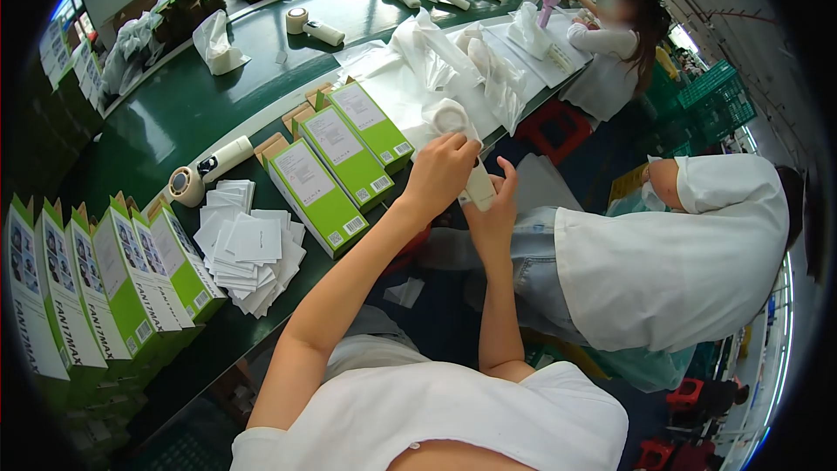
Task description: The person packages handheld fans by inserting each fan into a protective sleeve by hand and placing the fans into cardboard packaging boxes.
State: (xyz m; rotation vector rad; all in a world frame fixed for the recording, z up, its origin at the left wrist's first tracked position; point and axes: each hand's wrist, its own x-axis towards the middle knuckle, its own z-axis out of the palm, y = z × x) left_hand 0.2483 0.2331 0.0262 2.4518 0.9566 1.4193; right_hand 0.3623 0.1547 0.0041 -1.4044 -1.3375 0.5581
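Note:
A cream handheld fan (478,185) is held between my hands, its round head up and its handle slanting down to the right. My left hand (438,167) is closed around the upper part, just below the head. Lower down, my right hand (493,215) grips the handle's end, its index finger lifted. To the left of my hands, several green-and-white boxes (316,196) lie side by side with their brown flaps open. A heap of white leaflets (253,244) lies nearer me, and another cream fan (209,170) rests beside it on the green belt.
More fans (316,28) lie along the green conveyor (166,118). White plastic bags (436,52) cover the worktop beyond my hands. Several upright boxes (113,270) stand at left. A co-worker (610,52) sits at far right; another person (671,244) bends close at my right.

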